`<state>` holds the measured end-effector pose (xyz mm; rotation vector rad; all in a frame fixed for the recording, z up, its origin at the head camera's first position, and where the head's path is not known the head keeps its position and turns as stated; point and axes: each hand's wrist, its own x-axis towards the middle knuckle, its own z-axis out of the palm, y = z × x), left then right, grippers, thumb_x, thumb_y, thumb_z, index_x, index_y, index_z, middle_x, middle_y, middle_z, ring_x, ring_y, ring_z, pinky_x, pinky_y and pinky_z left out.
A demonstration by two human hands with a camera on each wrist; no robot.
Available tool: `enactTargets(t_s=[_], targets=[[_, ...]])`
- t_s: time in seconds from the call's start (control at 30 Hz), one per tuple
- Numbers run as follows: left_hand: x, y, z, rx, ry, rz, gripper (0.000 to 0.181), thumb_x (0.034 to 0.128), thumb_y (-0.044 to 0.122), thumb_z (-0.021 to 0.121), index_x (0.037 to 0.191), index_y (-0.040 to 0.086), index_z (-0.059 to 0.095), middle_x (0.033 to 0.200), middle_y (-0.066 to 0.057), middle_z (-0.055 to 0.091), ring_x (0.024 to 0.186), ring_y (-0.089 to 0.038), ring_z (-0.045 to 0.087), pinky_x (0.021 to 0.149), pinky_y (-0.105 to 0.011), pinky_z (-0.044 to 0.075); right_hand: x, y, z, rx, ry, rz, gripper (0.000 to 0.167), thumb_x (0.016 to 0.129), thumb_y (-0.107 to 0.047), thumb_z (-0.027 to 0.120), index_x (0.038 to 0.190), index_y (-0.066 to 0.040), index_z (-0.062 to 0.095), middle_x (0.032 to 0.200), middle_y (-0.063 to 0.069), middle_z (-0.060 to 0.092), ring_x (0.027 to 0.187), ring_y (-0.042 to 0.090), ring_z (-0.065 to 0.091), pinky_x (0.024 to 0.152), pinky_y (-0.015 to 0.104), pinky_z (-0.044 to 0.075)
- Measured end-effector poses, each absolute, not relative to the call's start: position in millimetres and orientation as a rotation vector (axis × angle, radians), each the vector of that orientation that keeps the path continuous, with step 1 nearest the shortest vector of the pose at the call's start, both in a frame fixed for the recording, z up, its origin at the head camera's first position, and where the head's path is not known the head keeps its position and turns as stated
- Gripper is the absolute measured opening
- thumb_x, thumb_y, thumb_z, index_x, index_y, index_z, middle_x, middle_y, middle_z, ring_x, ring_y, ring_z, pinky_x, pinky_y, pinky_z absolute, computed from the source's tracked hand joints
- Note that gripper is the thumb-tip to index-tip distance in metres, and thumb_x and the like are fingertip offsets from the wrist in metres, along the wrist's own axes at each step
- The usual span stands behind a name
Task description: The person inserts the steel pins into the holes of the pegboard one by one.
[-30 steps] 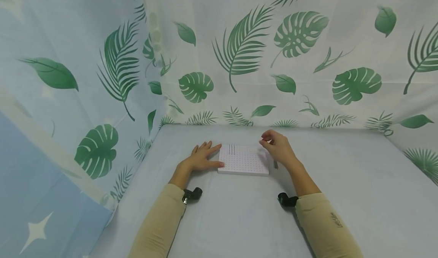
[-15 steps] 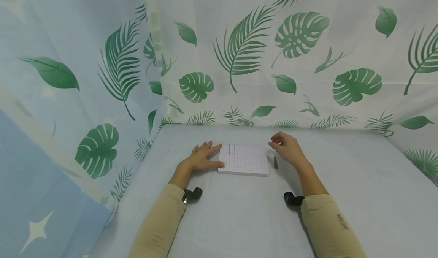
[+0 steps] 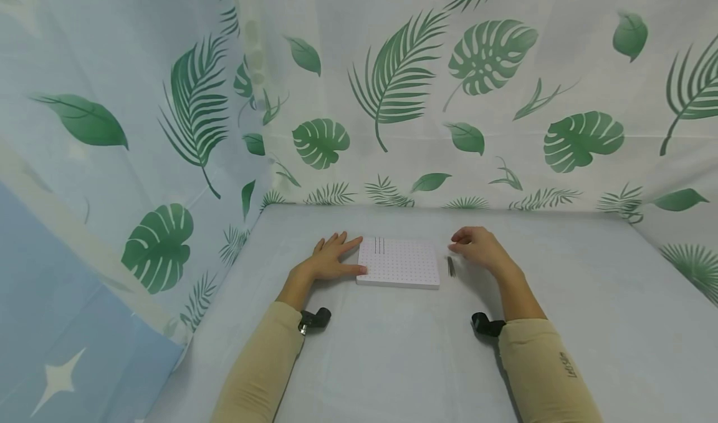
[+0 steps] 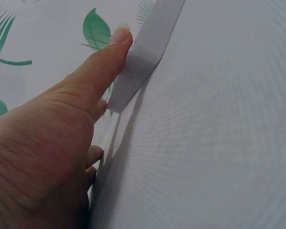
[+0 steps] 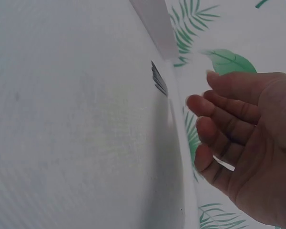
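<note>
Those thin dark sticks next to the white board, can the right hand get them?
Probably yes. The right hand is close to the thin dark sticks, it looks empty, and nothing seems to be in between. The white board lies on the sticks' other side.

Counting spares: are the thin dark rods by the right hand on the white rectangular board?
Off: the rods lie on the pale tabletop, beside the board.

A white cloth wall (image 3: 505, 108) printed with green palm fronds and split leaves hangs behind the pale, plain surface (image 3: 401, 354). Another leaf-print wall (image 3: 143, 174) runs along the left and meets it at a corner. At lower left, a light blue panel (image 3: 106, 323) bears a pale four-pointed star (image 3: 58, 380). The light is soft and rather dim.
</note>
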<state>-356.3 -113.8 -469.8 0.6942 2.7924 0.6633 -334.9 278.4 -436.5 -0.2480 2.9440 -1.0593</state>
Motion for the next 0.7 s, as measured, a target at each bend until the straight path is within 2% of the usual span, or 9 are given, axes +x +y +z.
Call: enactTargets(t_s=[0.27, 0.7], targets=[[-358.9, -114.4, -472.0, 0.691, 2.803, 0.651, 0.095, 0.0874, 0.075, 0.064, 0.165, 0.033, 0.029, 0.174, -0.016, 0.014, 0.163, -0.037, 0.005, 0.13, -0.06, -0.001, -329.7, 280.8, -430.9, -0.188, 2.836, -1.027, 0.032, 0.098, -0.02, 0.069, 0.12, 0.003, 0.068, 0.109, 0.017, 0.071, 0.097, 0.028, 0.063, 0.081, 0.036, 0.051], [-359.1, -113.7, -472.7, 0.707, 2.799, 0.663, 0.094, 0.0874, 0.074, 0.064, 0.165, 0.033, 0.03, 0.174, -0.017, 0.014, 0.163, -0.037, 0.006, 0.13, -0.061, -0.001, -326.6, 277.8, -430.8, -0.204, 2.79, -0.934, 0.016, 0.092, -0.009, 0.071, 0.103, 0.003, 0.072, 0.094, 0.01, 0.069, 0.087, 0.023, 0.058, 0.074, 0.032, 0.047]])
